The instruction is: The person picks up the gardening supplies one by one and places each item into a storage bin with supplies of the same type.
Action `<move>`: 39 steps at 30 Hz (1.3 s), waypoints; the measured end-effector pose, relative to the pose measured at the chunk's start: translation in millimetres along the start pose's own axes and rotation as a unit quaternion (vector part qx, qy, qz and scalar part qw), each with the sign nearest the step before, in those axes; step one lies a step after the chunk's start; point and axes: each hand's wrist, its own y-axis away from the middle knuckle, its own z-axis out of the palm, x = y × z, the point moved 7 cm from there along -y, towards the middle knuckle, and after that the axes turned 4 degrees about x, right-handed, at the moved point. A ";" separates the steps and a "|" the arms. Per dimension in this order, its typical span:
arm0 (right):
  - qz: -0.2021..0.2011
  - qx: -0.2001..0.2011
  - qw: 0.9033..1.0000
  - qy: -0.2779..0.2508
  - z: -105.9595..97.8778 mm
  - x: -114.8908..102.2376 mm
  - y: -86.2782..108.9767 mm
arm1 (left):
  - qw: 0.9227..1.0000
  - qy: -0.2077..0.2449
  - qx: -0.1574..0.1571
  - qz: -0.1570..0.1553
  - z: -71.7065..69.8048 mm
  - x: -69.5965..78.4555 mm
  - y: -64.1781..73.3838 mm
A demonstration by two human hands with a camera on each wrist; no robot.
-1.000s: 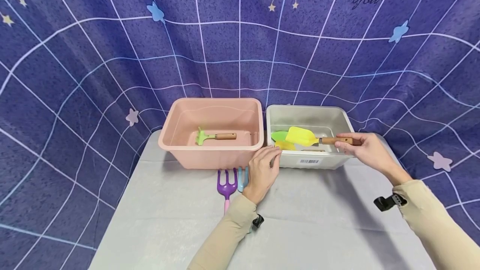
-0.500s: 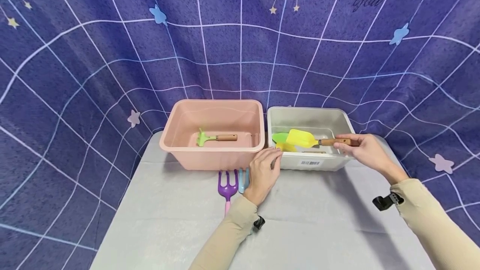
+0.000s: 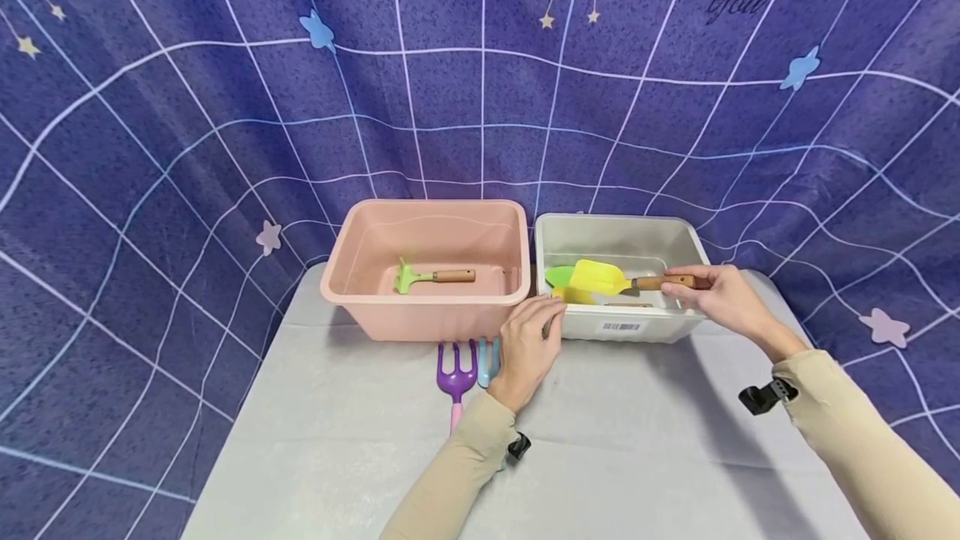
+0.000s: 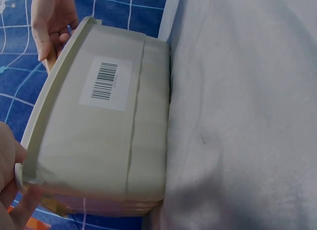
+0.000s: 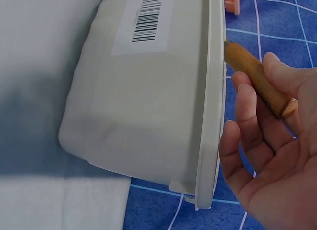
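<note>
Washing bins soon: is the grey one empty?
Not empty: the head view shows a green blade and a darker yellow blade inside the grey bin, besides the yellow trowel the right hand holds.

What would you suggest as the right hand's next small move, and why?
I would probably lower the yellow wooden-handled shovel into the light grey plastic bin, since the right hand holds it over that bin, where a green rounded piece and another yellow piece lie.

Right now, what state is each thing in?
Gray bin: uncovered, tools inside
Pink bin: uncovered, green rake inside
Yellow shovel: gripped by right hand
Left hand: holding gray bin's corner
Purple fork: lying on table, handle partly hidden
Blue fork: beside it, partly hidden by left hand
</note>
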 end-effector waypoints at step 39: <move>0.014 -0.054 0.998 0.025 19.1 2.8 -22.9 | 1.000 -0.002 0.001 0.008 -0.9 1.7 -0.9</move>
